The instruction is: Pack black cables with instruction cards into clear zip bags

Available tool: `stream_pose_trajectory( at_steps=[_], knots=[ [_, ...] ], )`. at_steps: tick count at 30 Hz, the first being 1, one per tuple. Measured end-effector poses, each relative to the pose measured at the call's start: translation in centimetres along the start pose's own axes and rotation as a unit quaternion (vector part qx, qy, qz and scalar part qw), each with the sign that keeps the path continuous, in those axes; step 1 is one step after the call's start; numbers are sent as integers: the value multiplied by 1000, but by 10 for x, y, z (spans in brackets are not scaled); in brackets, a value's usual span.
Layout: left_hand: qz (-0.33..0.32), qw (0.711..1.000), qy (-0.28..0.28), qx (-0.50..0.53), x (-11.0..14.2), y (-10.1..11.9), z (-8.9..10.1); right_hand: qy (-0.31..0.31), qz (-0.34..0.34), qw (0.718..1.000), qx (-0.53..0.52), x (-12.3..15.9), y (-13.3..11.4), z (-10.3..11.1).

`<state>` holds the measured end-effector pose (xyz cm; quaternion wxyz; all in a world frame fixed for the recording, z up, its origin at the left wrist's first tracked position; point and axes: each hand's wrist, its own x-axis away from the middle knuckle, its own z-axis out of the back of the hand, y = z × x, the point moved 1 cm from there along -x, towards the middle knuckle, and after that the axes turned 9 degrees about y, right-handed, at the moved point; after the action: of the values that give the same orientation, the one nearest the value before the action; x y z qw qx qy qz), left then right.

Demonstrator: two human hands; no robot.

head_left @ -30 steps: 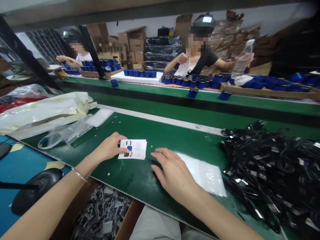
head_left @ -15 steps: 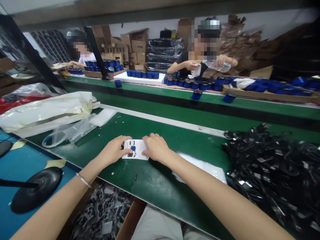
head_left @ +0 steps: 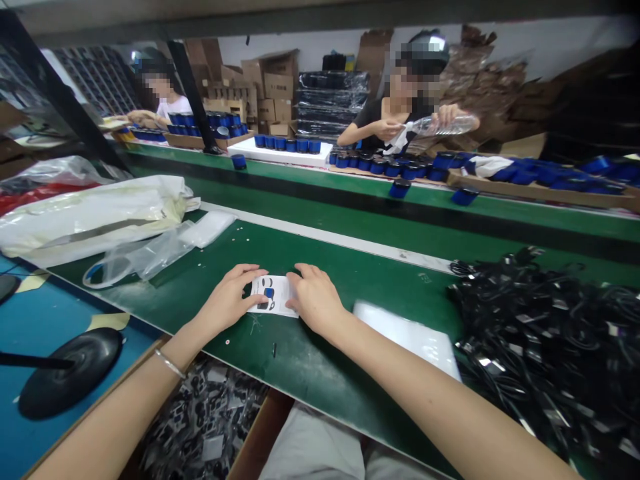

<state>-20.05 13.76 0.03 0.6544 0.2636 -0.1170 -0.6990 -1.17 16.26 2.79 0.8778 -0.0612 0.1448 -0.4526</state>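
Between my hands, just over the green bench top (head_left: 320, 353), is a small white printed leaflet (head_left: 278, 300) with pictures of a blue-and-black device and small parts. My left hand (head_left: 235, 293) pinches its left edge, thumb on the printed face. On the opposite edge, my right hand (head_left: 317, 297) grips with the thumb in front and the fingers behind. Whether something lies under the leaflet is hidden. A stack of clear plastic bags (head_left: 407, 337) lies beneath and beside my right forearm.
Black cables (head_left: 545, 340) are heaped at the right. White plastic packaging (head_left: 100, 213) lies at the left, near a black round stand base (head_left: 73, 373). Below the bench edge sits a box of small bagged parts (head_left: 210, 413). Across the bench, two people work behind rows of blue jars (head_left: 287, 145).
My hands hold the leaflet in nearly the same place. The view has shifted slightly. Across the bench, a person's clear bottle has tipped closer to level, against a white cloth.
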Motion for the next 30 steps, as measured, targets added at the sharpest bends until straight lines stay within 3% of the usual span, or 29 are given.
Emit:
stream_pose_trajectory(
  at_steps=[5,10,15,18,21,26,28,30],
  knots=[
    [-12,1000,18,23,0,3,0,19,-3,999,-38,2,2,-3],
    [2,995,79,57,6,6,0,71,1,991,-112,8,-1,-5],
    [65,977,153,131,43,24,-5,135,-39,967,-212,55,-2,7],
    [83,973,127,172,76,47,-19,194,-68,923,-324,102,2,8],
    [98,970,68,211,101,65,-40,210,-134,887,-389,137,2,-5],
    [140,948,-8,284,112,73,-60,222,-167,869,-410,150,-5,-25],
    [163,937,1,309,111,79,-57,230,-162,870,-404,150,-5,-23],
    [214,909,66,352,112,90,-48,259,-133,879,-378,151,-2,-17]
  ],
)
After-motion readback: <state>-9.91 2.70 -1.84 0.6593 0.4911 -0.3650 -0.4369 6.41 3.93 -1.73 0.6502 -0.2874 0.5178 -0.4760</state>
